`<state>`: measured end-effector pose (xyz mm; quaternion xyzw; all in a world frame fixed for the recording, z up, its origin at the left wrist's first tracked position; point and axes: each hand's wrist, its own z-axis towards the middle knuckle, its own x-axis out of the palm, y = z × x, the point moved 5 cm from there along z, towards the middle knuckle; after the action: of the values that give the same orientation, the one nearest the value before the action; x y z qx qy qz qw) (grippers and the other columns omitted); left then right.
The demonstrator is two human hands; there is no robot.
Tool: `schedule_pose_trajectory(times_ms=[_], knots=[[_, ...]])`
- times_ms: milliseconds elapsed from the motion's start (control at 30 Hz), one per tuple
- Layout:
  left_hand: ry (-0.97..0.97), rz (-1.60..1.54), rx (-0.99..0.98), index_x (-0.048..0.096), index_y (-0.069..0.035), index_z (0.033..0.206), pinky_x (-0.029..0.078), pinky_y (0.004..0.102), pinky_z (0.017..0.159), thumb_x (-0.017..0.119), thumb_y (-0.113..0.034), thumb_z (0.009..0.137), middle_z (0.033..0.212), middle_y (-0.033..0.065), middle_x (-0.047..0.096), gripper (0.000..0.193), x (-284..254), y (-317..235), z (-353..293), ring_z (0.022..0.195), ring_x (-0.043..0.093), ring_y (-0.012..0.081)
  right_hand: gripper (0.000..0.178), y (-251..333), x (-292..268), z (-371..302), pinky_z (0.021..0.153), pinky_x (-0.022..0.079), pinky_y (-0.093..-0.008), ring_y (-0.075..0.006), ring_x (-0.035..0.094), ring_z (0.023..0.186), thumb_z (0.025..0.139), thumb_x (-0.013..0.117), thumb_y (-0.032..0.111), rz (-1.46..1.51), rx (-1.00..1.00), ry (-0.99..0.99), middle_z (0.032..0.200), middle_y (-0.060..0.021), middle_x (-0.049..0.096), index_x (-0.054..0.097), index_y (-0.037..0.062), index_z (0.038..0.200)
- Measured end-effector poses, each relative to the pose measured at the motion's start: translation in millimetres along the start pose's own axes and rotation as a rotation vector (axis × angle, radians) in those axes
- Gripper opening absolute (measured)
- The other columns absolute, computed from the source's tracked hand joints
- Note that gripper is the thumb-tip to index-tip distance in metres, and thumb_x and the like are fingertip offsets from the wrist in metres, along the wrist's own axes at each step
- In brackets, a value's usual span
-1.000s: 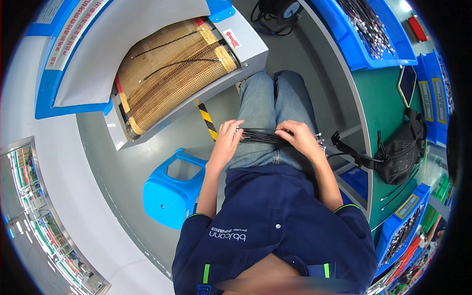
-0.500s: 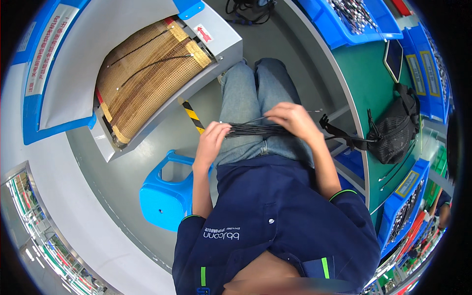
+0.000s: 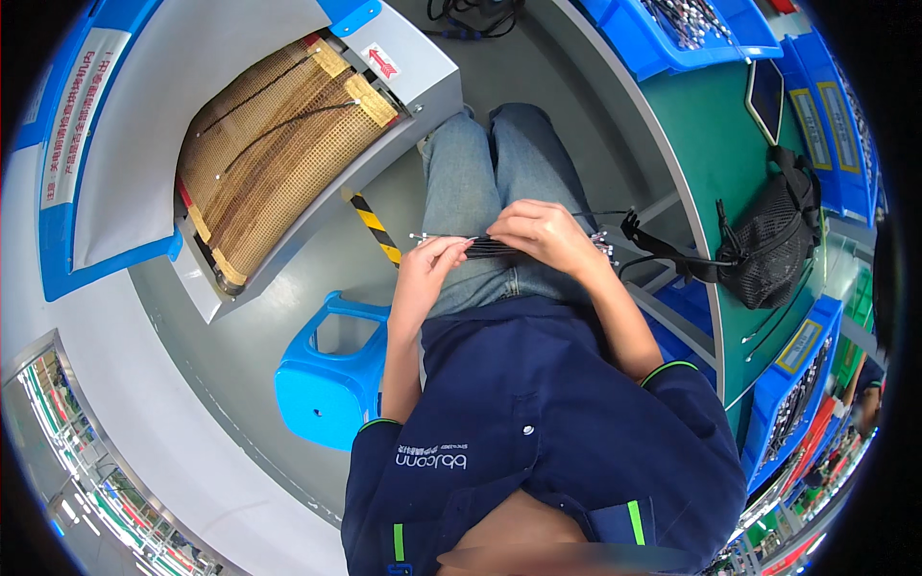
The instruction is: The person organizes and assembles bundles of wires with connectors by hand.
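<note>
A bundle of thin black cables (image 3: 492,249) with small white connector ends lies across my lap. Around its left part, my left hand (image 3: 432,264) is closed, fingertips pinching near the middle. My right hand (image 3: 545,235) rests over the bundle's right part, thumb and fingers pressed together on the cables. One black cable (image 3: 600,212) stands apart from the rest and reaches out to the right beyond my right hand. Connector ends (image 3: 602,245) fan out past my right wrist. What lies under my right palm is hidden.
At left, a machine's brown mesh belt (image 3: 274,144) carries two black cables. A blue stool (image 3: 327,384) stands left of me. On the green bench (image 3: 687,144) at right are a black mesh bag (image 3: 768,254), a tablet-like device (image 3: 765,101) and blue bins (image 3: 711,58) of cables.
My hands have come closer together over the bundle, the right one shifting left and the left one slightly right. The separate cable now lies farther left at its left end.
</note>
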<state>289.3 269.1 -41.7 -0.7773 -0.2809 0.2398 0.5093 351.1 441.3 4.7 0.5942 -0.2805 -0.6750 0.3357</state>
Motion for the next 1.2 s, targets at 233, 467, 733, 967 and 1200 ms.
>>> schedule_pose_trajectory(times_ms=[233,467,733,967,1200], knots=[[0.091,0.186,0.053,0.066,-0.001,0.095,0.044,0.0284,0.063,0.062,-0.012,0.089,0.08,0.0089,0.061,0.014,10.7,-4.7,1.6,0.068,0.058,0.0153,0.01,-0.1,6.5,-5.1,0.064,0.051,-0.0351,-0.0237,0.062,0.073,0.078,0.067,0.014,-0.005,-0.104,0.011,0.079,-0.0048,0.06,0.064,0.0074,0.086],[0.109,0.283,0.185,0.062,-0.001,0.096,0.044,0.0305,0.064,0.061,-0.012,0.089,0.082,0.0103,0.059,0.014,10.6,-22.1,3.1,0.069,0.057,0.0232,0.01,-2.9,10.4,-8.9,0.062,0.05,-0.0358,-0.0238,0.063,0.072,0.08,0.066,0.015,0.017,-0.075,-0.01,0.077,-0.0052,0.059,0.064,0.0076,0.087],[-0.094,0.503,0.505,0.065,-0.003,0.092,0.049,0.036,0.07,0.068,-0.009,0.081,0.087,0.0089,0.063,0.012,14.6,-26.3,1.5,0.077,0.061,0.0268,0.012,-6.5,5.3,-8.0,0.06,0.049,-0.0374,-0.0278,0.062,0.07,0.083,0.066,0.016,0.056,0.024,0.03,0.078,-0.0076,0.06,0.062,0.006,0.087],[-0.189,0.485,0.563,0.064,-0.004,0.094,0.049,0.0352,0.07,0.068,-0.004,0.079,0.088,0.0089,0.064,0.016,24.7,-28.5,-5.3,0.08,0.062,0.026,0.011,-7.7,5.4,-11.7,0.061,0.049,-0.0374,-0.0284,0.061,0.069,0.083,0.066,0.015,0.095,0.038,0.013,0.078,-0.0082,0.06,0.062,0.0055,0.087],[-0.233,0.469,0.584,0.065,-0.003,0.087,0.049,0.0297,0.061,0.07,0.002,0.074,0.083,0.007,0.065,0.015,24.2,-20.4,-3.6,0.072,0.062,0.02,0.01,-19.8,2.3,-18.8,0.062,0.049,-0.0353,-0.0274,0.062,0.07,0.082,0.066,0.011,0.174,0.064,0.025,0.079,-0.0091,0.062,0.064,0.0033,0.088]])
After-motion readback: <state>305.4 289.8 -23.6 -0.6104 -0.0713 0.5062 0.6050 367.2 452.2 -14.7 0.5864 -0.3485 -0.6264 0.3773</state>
